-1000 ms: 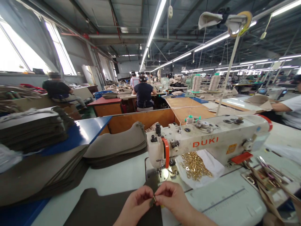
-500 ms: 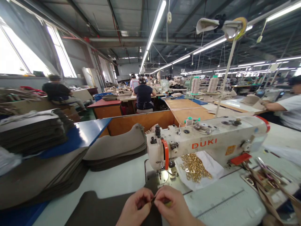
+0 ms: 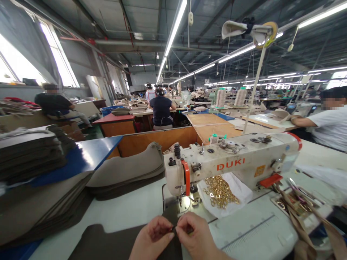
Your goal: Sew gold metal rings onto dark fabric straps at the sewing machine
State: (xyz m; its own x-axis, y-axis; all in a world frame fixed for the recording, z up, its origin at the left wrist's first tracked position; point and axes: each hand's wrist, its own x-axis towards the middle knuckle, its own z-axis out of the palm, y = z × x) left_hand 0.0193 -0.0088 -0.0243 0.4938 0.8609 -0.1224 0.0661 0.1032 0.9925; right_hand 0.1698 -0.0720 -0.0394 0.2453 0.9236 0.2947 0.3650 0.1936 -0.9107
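Observation:
My left hand (image 3: 153, 236) and my right hand (image 3: 194, 236) meet at the front of the sewing table, fingertips pinched together. Between them is a small dark piece, too covered by the fingers to name. Under my hands lies a dark grey-brown cut fabric panel (image 3: 108, 242), its narrow end reaching up to the needle area of the white sewing machine (image 3: 230, 157). Just behind my right hand, a white sheet (image 3: 245, 193) holds a heap of small gold metal rings (image 3: 220, 191).
Stacks of cut panels (image 3: 124, 169) rise to the left of the machine. At right, a tray (image 3: 294, 207) holds scissors and metal rings, with tan straps (image 3: 321, 220) hanging across it. A person in white (image 3: 329, 122) sits far right; others work further back.
The whole view has shifted slightly, so table and machine appear further left. My hands remain pinched together over the panel, with only small finger movement.

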